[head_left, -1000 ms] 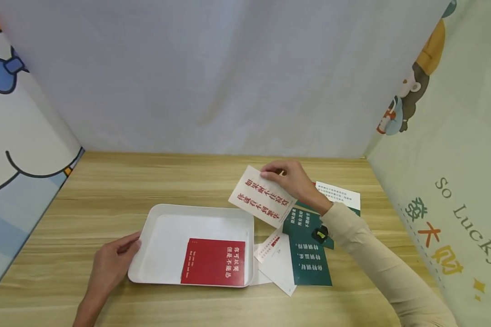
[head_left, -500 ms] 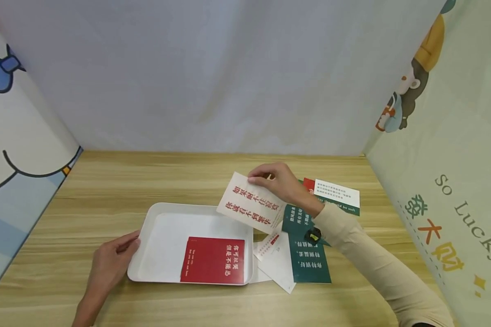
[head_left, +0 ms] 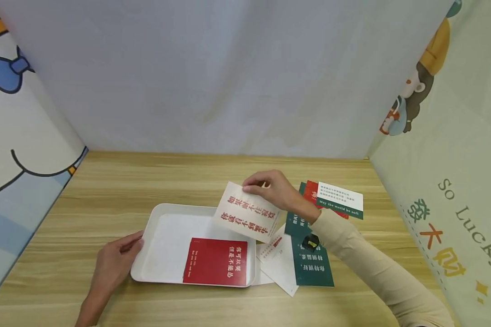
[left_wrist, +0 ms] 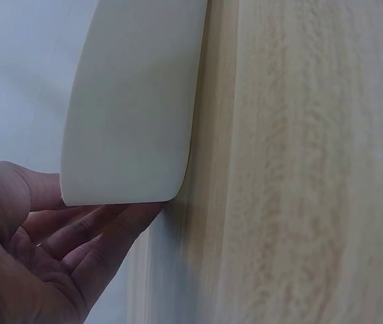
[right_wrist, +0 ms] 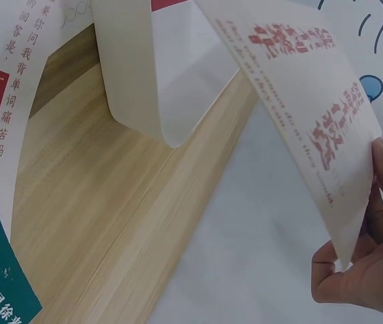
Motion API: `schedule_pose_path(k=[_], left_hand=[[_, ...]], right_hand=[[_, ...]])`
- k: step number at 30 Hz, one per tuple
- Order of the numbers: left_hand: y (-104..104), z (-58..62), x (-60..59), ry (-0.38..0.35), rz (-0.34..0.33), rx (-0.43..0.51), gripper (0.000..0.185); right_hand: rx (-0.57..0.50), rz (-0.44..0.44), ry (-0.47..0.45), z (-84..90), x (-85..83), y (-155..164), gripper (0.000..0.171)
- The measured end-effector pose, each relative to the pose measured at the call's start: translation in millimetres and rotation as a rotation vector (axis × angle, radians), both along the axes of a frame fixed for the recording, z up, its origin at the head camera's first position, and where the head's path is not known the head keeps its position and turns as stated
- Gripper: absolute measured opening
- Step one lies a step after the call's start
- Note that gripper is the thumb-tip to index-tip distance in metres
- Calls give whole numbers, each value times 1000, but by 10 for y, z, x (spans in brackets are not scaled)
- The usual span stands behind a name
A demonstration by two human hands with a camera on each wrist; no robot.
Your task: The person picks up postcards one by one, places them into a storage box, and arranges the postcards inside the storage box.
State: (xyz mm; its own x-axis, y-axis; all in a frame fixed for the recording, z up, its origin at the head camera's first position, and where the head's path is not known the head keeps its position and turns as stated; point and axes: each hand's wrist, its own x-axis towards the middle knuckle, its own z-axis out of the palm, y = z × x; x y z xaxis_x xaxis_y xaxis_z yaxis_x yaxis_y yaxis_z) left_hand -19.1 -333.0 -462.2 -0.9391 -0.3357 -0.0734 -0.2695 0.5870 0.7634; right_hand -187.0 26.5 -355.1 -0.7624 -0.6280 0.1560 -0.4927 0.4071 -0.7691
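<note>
My right hand pinches a white card with red Chinese characters by its far edge, between thumb and fingers. Tilted, the card overlaps the right rear corner of a white tray in the head view. In the right wrist view the card stands off the table, with the tray beyond it. My left hand grips the tray's left end; the left wrist view has the thumb at the rim and the fingers beneath. A red card lies inside the tray at its right front.
Right of the tray, loose cards overlap on the wooden table: a dark green card, a white card with a red label, and another green one. Farther back lie a red card and a white-and-green card.
My right hand has carried the white card left and nearer, from beside the tray to over its rear right corner. The cards behind are more exposed. My left hand keeps its grip on the tray.
</note>
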Motion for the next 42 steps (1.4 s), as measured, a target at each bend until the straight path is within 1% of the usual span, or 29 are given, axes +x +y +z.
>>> schedule_pose_path(k=[5, 13, 20, 25, 37, 42], left_hand=[[-9, -11, -8, -6, -16, 10, 35], [-11, -21, -12, -11, -4, 7, 35], [-5, -10, -4, -1, 6, 7, 34], [-7, -1, 2, -3, -3, 8, 35], [-28, 2, 34, -11, -2, 6, 35], [-22, 2, 15, 5, -16, 5, 35]], right_hand=[[0, 15, -5, -30, 40, -41, 17], [-8, 59, -11, -60, 82, -128, 15], [5, 95, -52, -72, 138, -190, 18], [-2, 109, -75, -89, 172, -236, 17], [11, 142, -90, -174, 217, -333, 18], [3, 153, -84, -198, 221, -376, 16]])
